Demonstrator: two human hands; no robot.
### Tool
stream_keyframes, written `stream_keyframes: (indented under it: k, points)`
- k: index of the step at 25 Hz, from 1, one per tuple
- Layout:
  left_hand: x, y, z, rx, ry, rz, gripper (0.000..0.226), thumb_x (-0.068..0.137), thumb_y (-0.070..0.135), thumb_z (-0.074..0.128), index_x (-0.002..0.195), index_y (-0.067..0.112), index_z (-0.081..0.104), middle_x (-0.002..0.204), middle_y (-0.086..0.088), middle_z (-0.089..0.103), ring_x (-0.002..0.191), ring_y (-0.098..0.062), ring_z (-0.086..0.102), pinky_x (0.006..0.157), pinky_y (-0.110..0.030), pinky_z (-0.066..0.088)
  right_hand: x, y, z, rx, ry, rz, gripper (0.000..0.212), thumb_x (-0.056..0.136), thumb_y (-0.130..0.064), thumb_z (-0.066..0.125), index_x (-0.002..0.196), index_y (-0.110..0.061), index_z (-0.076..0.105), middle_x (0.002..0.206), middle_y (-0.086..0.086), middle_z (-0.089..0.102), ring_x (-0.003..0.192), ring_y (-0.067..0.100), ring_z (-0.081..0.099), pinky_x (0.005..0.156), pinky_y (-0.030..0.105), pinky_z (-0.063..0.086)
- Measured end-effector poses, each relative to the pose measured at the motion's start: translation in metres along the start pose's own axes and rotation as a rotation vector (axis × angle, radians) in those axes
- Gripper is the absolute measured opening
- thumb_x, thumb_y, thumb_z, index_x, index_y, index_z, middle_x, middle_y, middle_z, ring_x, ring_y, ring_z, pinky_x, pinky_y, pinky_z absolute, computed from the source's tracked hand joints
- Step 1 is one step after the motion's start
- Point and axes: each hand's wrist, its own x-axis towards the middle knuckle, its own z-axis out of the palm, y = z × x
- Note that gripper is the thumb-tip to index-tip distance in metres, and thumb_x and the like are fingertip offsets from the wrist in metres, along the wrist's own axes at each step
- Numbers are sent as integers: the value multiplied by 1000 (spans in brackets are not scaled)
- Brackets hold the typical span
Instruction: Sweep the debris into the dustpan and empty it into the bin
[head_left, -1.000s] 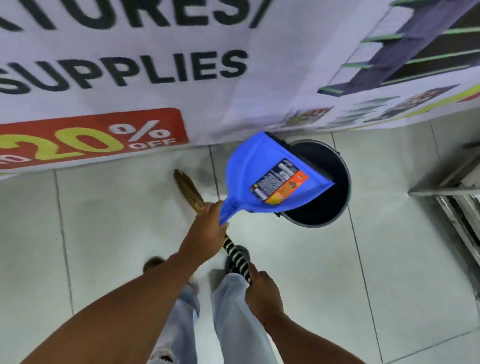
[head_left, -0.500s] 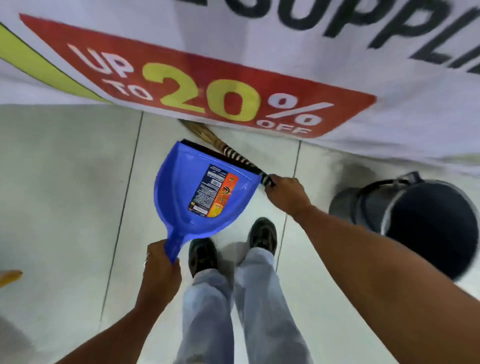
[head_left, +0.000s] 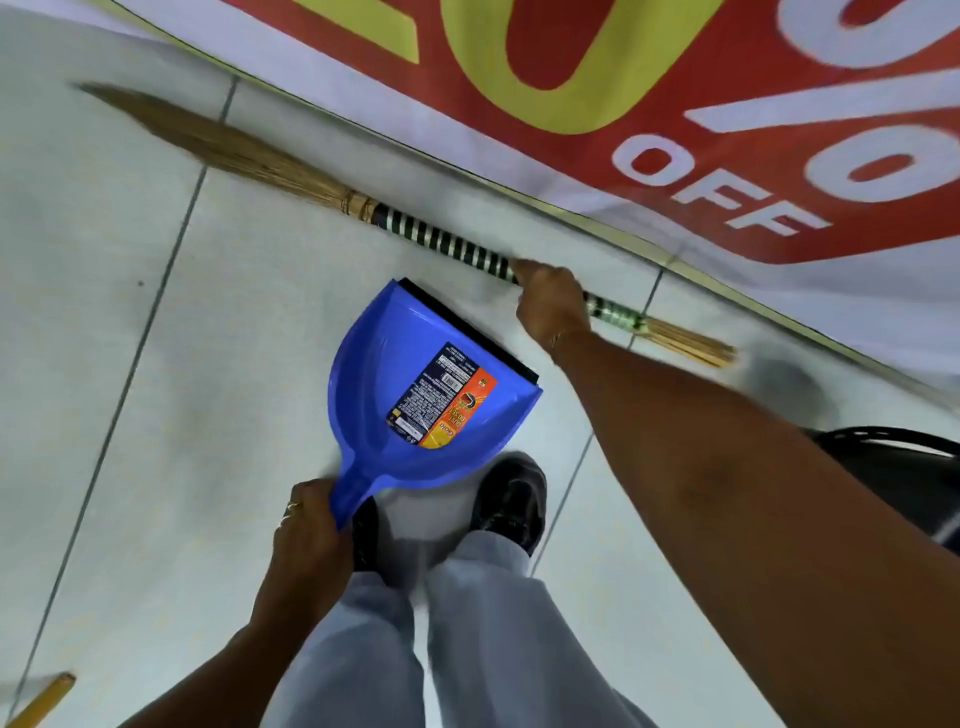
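Observation:
The blue dustpan (head_left: 415, 384) with a label inside is low over the tiled floor, in front of my feet. My left hand (head_left: 311, 525) grips its handle. A straw broom (head_left: 291, 176) with a black-and-white striped handle lies nearly flat along the floor by the banner's edge, its bristles pointing left. My right hand (head_left: 550, 301) is closed around the striped handle near its right end. The black bin (head_left: 904, 467) shows only partly at the right edge, behind my right forearm. No debris is visible in the dustpan.
A large red, yellow and white sale banner (head_left: 675, 104) hangs across the top, down to the floor. My two black shoes (head_left: 514, 499) and grey trousers are at the bottom middle. A yellow stick end (head_left: 41, 699) pokes in at the lower left.
The dustpan has come away from over the bin and down to the floor on the left. The broom has dropped nearly flat along the banner. The view has swung left and down.

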Motion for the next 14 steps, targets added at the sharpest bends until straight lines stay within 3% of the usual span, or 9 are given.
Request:
stream_keyframes:
  k: [3,5,7,9,10,13,14]
  points:
    - [-30,33,-9,-19,-69,43,18,83,3,53,90,18,45,84,5,42,80,-26,49,66,-31,36,-86,13,17,259,36,193,46,89,2,45,134,-6,51,133,17,59,122,32,55,100,34,43]
    - [-44,56,-10,-17,-148,72,20,78,9,57,79,23,43,80,2,44,78,-33,52,60,-31,36,-163,23,25,443,98,468,37,91,-1,46,126,-4,58,124,18,65,115,34,58,94,34,45]
    - [-51,84,0,26,-172,127,14,74,11,56,73,18,44,78,-9,49,84,-40,55,62,-39,41,-230,35,32,569,157,715,36,91,-2,48,126,-5,59,124,17,65,117,33,57,95,33,44]
    - [-52,111,19,63,-171,135,12,77,4,58,87,4,53,93,-22,55,97,-42,53,76,-40,39,-280,41,43,608,156,832,38,93,-3,46,130,-7,56,132,14,61,124,31,54,102,31,41]
    - [-50,125,28,72,-167,127,23,79,3,59,100,-2,53,106,-27,55,105,-41,50,82,-36,36,-296,42,45,620,147,850,38,94,-4,46,130,-6,56,132,15,61,125,30,53,103,31,41]
    - [-67,147,40,171,-250,107,42,86,4,56,122,-9,40,128,-28,45,120,-38,44,95,-33,35,-306,37,35,670,157,853,35,94,-7,47,127,-4,58,129,17,63,120,32,56,101,33,42]
    - [-71,149,40,254,-202,115,43,88,4,51,126,-8,36,132,-26,41,123,-36,43,98,-33,36,-303,33,30,678,172,806,37,94,-9,48,129,-6,57,131,16,62,122,31,55,104,34,41]
